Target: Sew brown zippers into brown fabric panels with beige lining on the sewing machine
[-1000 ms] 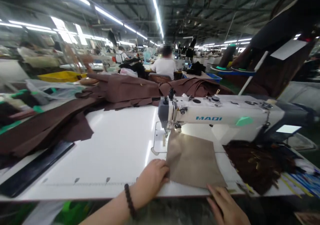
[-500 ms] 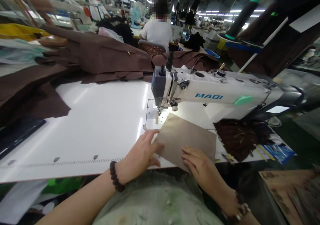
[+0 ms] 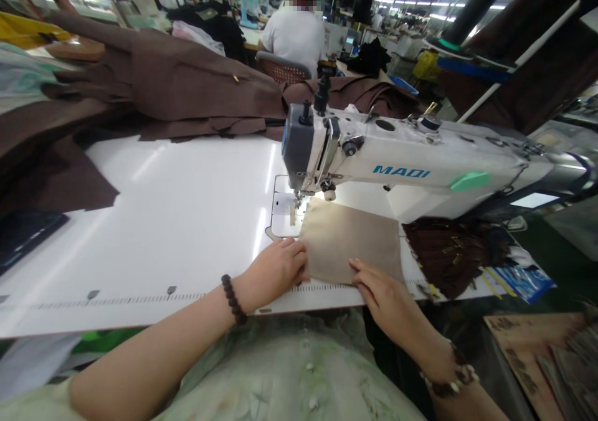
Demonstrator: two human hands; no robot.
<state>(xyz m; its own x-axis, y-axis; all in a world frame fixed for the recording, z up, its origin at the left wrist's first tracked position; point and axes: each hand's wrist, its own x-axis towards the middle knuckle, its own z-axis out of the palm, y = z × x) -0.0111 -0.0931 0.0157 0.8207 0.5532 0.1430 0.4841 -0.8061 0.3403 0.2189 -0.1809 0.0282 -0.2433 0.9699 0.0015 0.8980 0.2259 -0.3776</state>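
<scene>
A flat beige fabric piece lies on the sewing table, its upper left corner close to the presser foot of the white sewing machine. My left hand is closed at the left edge of the fabric, fingers curled together on it. Resting on the fabric's front right part is my right hand, with its index finger stretched out over the cloth and the thumb lower, near the front edge. The needle area sits just left of the fabric, which appears to lie beside it.
Brown fabric is heaped along the table's back and left. A dark phone-like slab lies at the left. Dark brown pieces with zippers and a blue packet lie right. A seated person is ahead.
The beige fabric has turned so its front edge runs nearly parallel to the table edge. My left fingers have closed at its left side; my right hand has shifted slightly right.
</scene>
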